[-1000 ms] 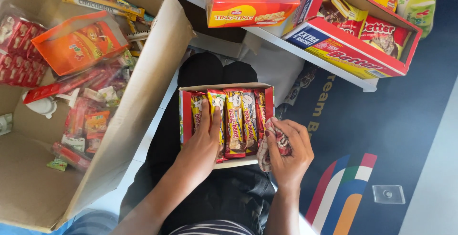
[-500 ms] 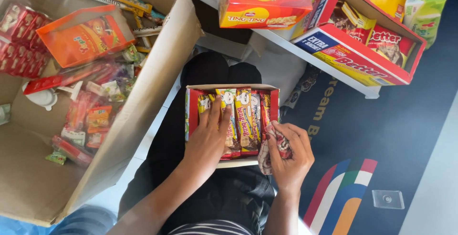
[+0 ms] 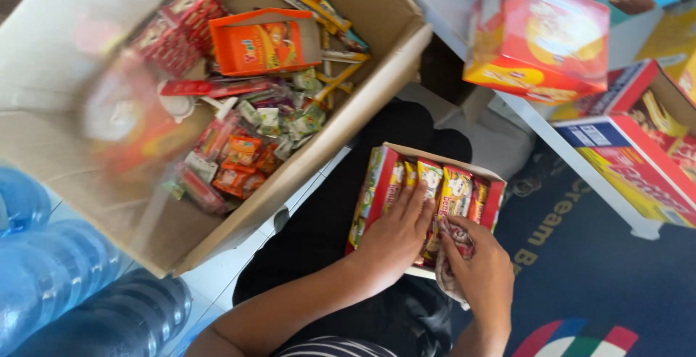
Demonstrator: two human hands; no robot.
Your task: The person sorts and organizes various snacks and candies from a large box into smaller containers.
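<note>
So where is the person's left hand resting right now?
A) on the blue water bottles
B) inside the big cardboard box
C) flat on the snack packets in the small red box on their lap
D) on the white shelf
C: the left hand lies flat across the snack packets standing in the small red box on the lap, while the right hand pinches a packet beside it.

The left hand (image 3: 395, 237) lies flat and palm down, its fingers (image 3: 419, 201) stretched out together and pointing far and slightly right. The bare left forearm runs back to the near left. Just to its right, the right hand (image 3: 482, 270) is curled, fingers bent in a pinching hold, wrist angled toward the near edge.
</note>
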